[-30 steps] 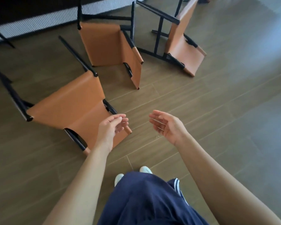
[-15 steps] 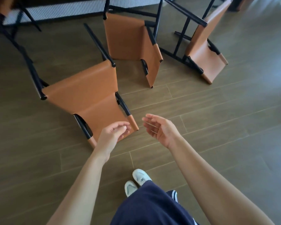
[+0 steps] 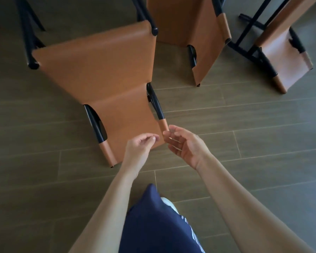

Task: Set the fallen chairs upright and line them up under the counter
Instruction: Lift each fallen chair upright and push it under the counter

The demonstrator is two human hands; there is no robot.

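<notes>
Three tan leather chairs with black frames lie tipped over on the floor (image 3: 263,136), which is made of brown planks.

The nearest chair (image 3: 102,84) is right in front of you. Its tan side faces up at you and its black legs point away from you. The end near you has two tan-wrapped corners, and the one on your left rests down on the floor.

The middle chair (image 3: 188,33) lies behind it, just beside its far right corner. The right chair (image 3: 285,52) is off to the right, close to the middle chair, and its black bars stick out to its left side.

Your left hand (image 3: 142,148) is over the near edge of the nearest chair. Its fingers (image 3: 150,139) are loosely curled, a bit apart, and they hold nothing.

Your right hand (image 3: 186,145) is just beside the chair's near right corner, with the palm turned toward your left hand. Its fingers (image 3: 173,141) are loose and a little bent. One fingertip is very close to the tan corner, but you cannot tell if it touches. This hand holds nothing too.

Your two hands are near each other but they do not touch.

Down at the bottom you can see your dark blue trousers (image 3: 153,225) and a bit of a white shoe (image 3: 169,202) on the floor.
</notes>
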